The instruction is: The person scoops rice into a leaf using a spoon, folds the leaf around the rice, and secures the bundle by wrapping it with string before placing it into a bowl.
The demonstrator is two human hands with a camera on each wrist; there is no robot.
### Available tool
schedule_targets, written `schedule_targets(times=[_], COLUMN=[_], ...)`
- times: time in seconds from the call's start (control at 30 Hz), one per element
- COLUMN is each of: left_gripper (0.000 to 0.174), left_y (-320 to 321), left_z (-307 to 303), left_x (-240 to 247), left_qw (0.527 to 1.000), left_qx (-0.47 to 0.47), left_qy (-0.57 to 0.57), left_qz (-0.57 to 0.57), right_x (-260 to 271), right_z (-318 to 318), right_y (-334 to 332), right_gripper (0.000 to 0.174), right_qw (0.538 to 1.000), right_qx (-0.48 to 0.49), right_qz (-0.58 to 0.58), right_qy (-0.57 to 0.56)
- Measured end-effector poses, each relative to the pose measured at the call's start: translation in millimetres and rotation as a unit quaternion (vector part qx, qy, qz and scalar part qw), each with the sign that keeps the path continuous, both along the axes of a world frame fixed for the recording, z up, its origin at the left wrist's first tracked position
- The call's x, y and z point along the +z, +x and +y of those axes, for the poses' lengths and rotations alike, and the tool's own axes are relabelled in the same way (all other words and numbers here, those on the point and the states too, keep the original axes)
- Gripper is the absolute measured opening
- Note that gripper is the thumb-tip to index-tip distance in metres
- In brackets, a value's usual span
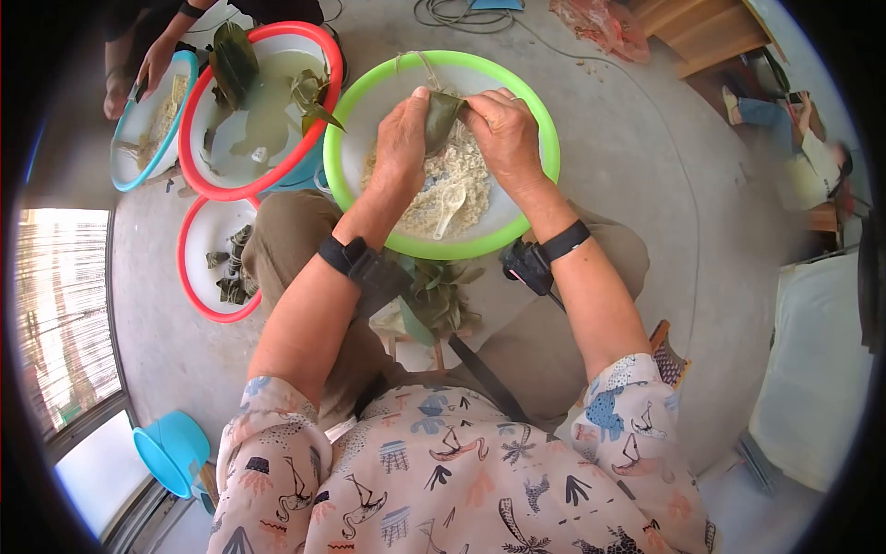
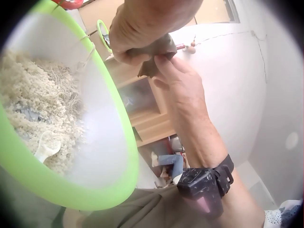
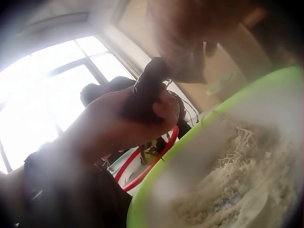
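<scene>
Your left hand [image 1: 401, 138] and right hand [image 1: 506, 134] meet over the far side of the green basin [image 1: 443, 251]. Both grips are closed on one folded leaf parcel [image 1: 441, 115], left fingers wrapped round its side and right fingers pinching its top edge. The parcel hangs just above the pale grain [image 1: 461, 171] heaped in that basin. A white spoon [image 1: 449, 208] lies on the heap, nearer to you.

To your left, a red basin [image 1: 277, 28] holds cloudy water [image 1: 268, 111] with dark leaves [image 1: 231, 60] soaking at its edges. Touching it is a teal basin [image 1: 125, 175] with pale strands [image 1: 166, 115] inside, and another person's hand [image 1: 152, 65] rests on its rim. A second red basin [image 1: 189, 286] sits on the floor by your knee with a few wrapped parcels [image 1: 235, 277] in it. Loose leaves [image 1: 438, 295] lie on your lap below the green basin.

Your fingers cover most of the parcel, so you cannot tell whether it is filled. In the right wrist view it is only a dark blurred shape against a bright window. The left wrist view cuts off your left hand at the top edge.
</scene>
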State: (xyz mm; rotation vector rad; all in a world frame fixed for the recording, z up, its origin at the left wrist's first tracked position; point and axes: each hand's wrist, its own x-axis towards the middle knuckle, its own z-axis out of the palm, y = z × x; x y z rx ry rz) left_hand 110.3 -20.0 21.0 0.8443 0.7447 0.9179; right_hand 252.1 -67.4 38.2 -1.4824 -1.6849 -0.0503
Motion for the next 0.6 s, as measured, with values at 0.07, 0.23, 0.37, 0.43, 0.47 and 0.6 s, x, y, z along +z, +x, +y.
schedule_targets(times=[0.07, 0.23, 0.37, 0.43, 0.47, 0.6], left_gripper=[0.036, 0.036, 0.036, 0.036, 0.037, 0.037], left_y=[1, 1, -1, 1, 1, 3], left_z=[1, 5, 5, 7, 7, 8], left_x=[-5, -15, -17, -20, -22, -25], left_qw=[1.0, 0.999, 0.998, 0.997, 0.997, 0.997], left_qx=[0.019, 0.041, 0.044, 0.045, 0.047, 0.049], left_qy=[0.003, 0.01, 0.029, 0.027, 0.028, 0.032], left_qz=[-0.002, 0.016, 0.046, 0.05, 0.053, 0.056], right_x=[-1, -4, -10, -6, -4, 0], right_z=[-1, -3, -3, -5, -6, -13], right_y=[-6, -17, -16, -17, -17, -16], right_gripper=[0.002, 0.005, 0.006, 0.007, 0.007, 0.011], right_qw=[1.0, 0.993, 0.989, 0.986, 0.985, 0.967], right_qx=[-0.003, 0.018, 0.041, 0.048, 0.046, 0.058], right_qz=[0.01, 0.09, 0.112, 0.126, 0.127, 0.186], right_qy=[-0.016, -0.08, -0.083, -0.103, -0.104, -0.161])
